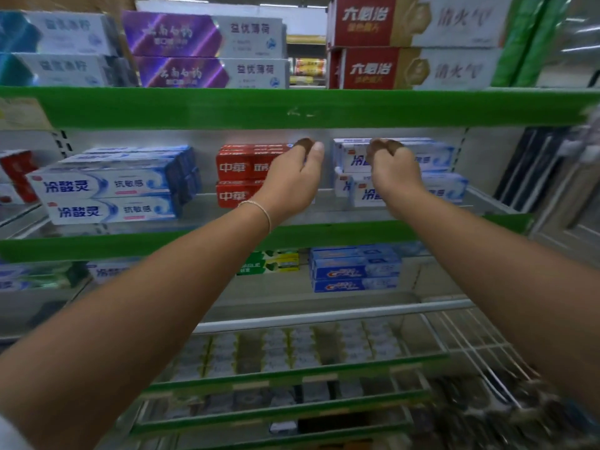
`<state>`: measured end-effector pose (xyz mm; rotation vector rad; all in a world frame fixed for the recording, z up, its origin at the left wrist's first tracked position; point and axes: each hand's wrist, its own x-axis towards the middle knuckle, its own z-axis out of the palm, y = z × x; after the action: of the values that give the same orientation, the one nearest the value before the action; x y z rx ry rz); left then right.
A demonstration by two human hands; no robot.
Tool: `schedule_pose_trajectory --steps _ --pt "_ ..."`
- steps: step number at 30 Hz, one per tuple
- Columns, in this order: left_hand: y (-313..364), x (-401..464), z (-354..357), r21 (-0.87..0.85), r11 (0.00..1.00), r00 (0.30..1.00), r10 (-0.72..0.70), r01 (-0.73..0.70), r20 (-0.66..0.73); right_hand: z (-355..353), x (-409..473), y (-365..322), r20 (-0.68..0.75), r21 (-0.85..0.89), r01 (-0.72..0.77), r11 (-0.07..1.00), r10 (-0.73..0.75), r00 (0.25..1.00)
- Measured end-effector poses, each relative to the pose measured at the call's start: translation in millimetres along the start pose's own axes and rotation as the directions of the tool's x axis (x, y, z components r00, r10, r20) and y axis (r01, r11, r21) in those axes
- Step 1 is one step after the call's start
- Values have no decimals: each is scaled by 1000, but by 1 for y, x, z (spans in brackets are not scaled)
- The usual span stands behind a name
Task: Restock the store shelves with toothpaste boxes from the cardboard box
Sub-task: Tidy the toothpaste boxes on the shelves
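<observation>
Two hands, left (292, 177) on red boxes (242, 167), right (394, 172) on white boxes (435, 157)

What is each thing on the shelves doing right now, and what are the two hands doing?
Left hand: fingers curled over the top of the red toothpaste boxes, stacked two high.
Right hand: fingers curled on the white-and-blue toothpaste boxes, stacked two high.
Angled white-and-blue toothpaste boxes: stacked, turned askew on the shelf.
Blue toothpaste boxes: stacked on the shelf below.
Purple toothpaste boxes: stacked two high, top shelf.
</observation>
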<state>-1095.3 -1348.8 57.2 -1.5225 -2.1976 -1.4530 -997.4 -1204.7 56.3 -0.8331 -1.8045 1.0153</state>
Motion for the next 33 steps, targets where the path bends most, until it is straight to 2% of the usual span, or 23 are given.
schedule_pose_trajectory --steps 3,8,13,20,23,28,33 --pt "12 7 19 -28 999 999 -24 25 35 -30 16 12 -70 21 -15 1000 16 997" --pt "28 25 59 -96 983 984 -145 154 102 -87 56 43 -153 81 -62 995 74 985" --pt "26 53 106 -20 957 955 -289 291 69 -130 104 78 -156 157 -113 981 138 978" --pt "23 75 137 -71 900 899 -434 430 -63 -144 141 117 61 166 -225 960 218 974" --pt "14 85 143 -155 848 846 -524 508 -96 -139 148 121 181 197 -282 939 248 952" --pt "12 94 147 -272 775 787 -611 571 -89 -128 152 121 422 362 -419 833 254 870" --pt "9 99 152 -439 667 722 -690 602 -60 -112 163 130 481 396 -503 768 293 826"
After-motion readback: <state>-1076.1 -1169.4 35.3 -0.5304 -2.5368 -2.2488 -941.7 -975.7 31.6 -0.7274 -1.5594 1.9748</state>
